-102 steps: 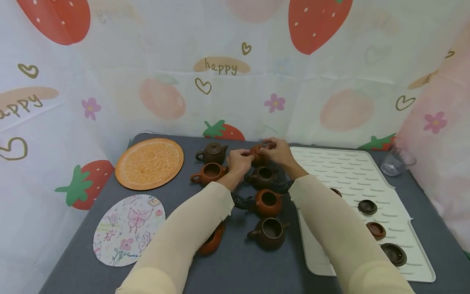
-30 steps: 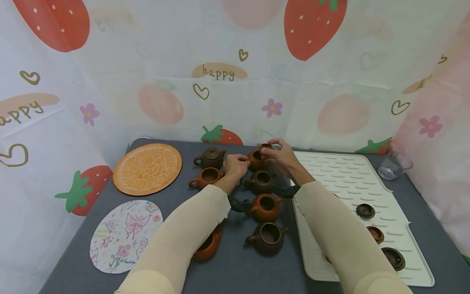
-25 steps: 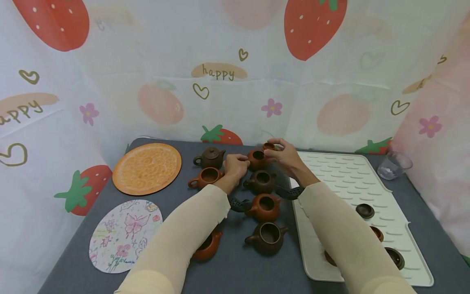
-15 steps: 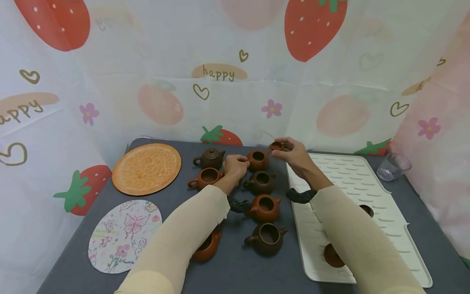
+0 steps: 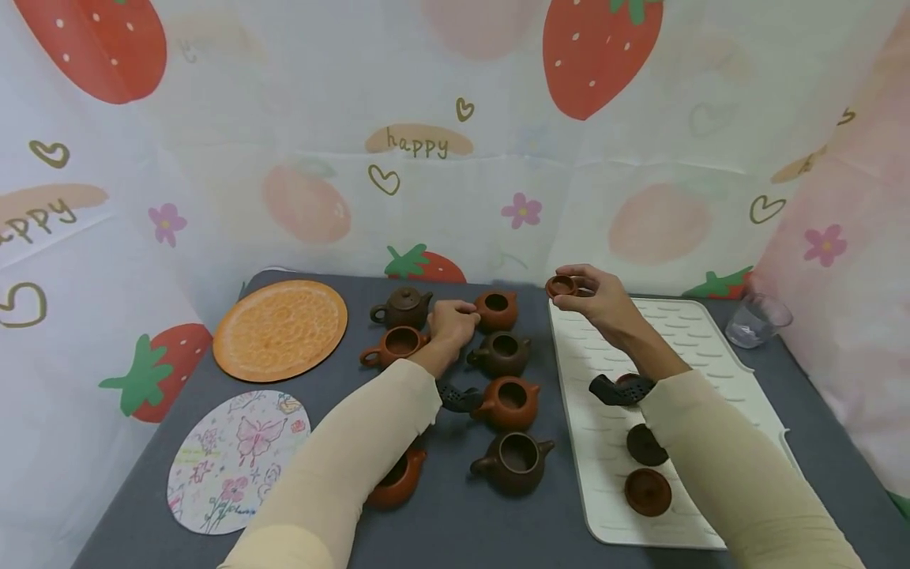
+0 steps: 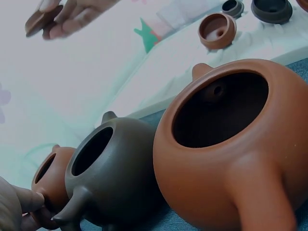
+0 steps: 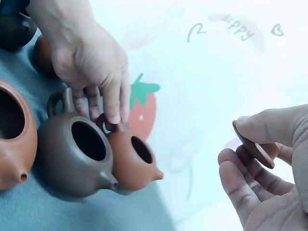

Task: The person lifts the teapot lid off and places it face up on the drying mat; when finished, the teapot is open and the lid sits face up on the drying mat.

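Observation:
At the back of the table my left hand (image 5: 452,322) pinches the handle of a small reddish-brown clay teapot (image 5: 495,310), whose mouth is uncovered. The right wrist view shows the left thumb and fingers on that handle (image 7: 107,122). My right hand (image 5: 604,300) holds a small reddish-brown teapot lid (image 5: 561,286) in the air, to the right of the teapot and over the back left corner of the white tray (image 5: 573,442). Thumb and fingers pinch the lid's rim (image 7: 254,150), and it stands tilted. A dark brown teapot (image 5: 500,353) stands just in front of the small one.
More uncovered teapots stand nearer: a reddish one (image 5: 508,403), a dark one (image 5: 513,465) and others partly behind the left arm. One dark teapot (image 5: 402,307) wears its lid. Several lids lie on the tray. Round mats (image 5: 280,332) lie left; a clear glass (image 5: 757,320) stands right.
My right hand has lifted the lid off the small reddish teapot and carried it right, toward the tray. The left hand keeps its place at the handle.

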The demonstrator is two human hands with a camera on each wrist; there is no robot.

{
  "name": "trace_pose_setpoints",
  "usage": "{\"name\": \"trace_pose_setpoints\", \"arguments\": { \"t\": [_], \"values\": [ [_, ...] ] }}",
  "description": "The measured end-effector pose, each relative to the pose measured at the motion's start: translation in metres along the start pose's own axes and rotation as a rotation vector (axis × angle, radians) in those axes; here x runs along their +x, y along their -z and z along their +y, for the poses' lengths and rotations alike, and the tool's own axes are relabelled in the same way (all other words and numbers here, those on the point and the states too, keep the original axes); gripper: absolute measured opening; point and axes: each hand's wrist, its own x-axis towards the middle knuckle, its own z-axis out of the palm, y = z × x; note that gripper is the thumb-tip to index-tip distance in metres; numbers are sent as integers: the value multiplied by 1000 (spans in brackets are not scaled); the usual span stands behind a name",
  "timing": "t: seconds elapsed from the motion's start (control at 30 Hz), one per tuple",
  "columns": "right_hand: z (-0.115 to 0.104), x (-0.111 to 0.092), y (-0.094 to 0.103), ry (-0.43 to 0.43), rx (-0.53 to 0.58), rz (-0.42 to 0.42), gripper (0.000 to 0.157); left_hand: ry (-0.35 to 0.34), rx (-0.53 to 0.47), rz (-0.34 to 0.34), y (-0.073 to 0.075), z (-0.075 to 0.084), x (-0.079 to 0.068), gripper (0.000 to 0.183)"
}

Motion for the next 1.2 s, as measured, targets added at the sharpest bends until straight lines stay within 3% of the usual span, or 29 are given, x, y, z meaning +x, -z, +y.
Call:
{"name": "trace_pose_setpoints", "arguments": {
  "t": [0.3, 0.7, 0.93, 1.2],
  "values": [
    [-12, -26, 21, 17, -102, 17, 51, 11, 19, 5, 0, 2, 1, 9],
    [-13, -56, 60, 6, -189, 60, 51, -3, 20, -16, 2, 5, 1, 11],
    [-4, -65, 78, 21, -90, 60, 45, -2, 31, -12, 3, 6, 3, 10],
    [7, -75, 93, -13, -159, 79, 45, 4, 37, -12, 2, 6, 3, 10]
  ]
}}
